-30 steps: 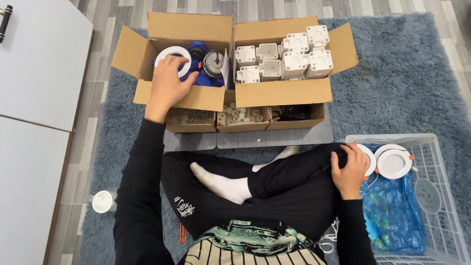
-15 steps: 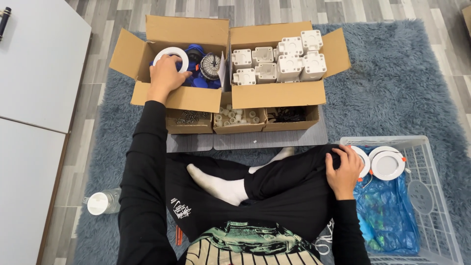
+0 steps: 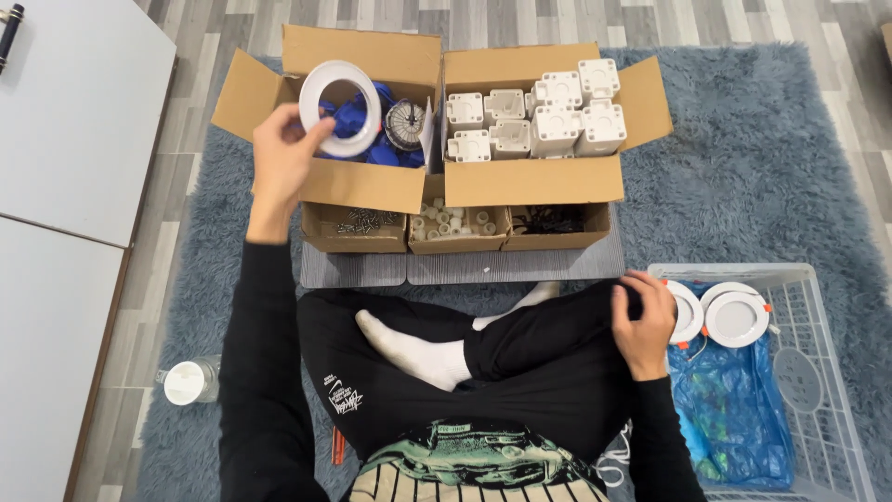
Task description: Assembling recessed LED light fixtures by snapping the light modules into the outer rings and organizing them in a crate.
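My left hand [image 3: 283, 153] holds a white plastic ring [image 3: 340, 108] lifted just above the left cardboard box [image 3: 358, 184], which contains blue bags and a round finned metal part [image 3: 405, 125]. My right hand [image 3: 641, 323] rests on my right knee with its fingers curled loosely and nothing in it, next to two white round downlights [image 3: 734, 314] lying in a white wire basket [image 3: 818, 307]. The right cardboard box [image 3: 534, 181] holds several white square plastic housings [image 3: 557, 116].
Three small open boxes stand in front of the big ones: screws [image 3: 358, 223], white caps [image 3: 455, 223], black clips [image 3: 553, 221]. A blue plastic bag [image 3: 734, 409] lies in the basket. A white table [image 3: 65, 139] stands left. A capped bottle [image 3: 190, 381] lies on the grey rug.
My left hand has lifted the white ring out of the left box and tilted it up. My right hand stays on the knee.
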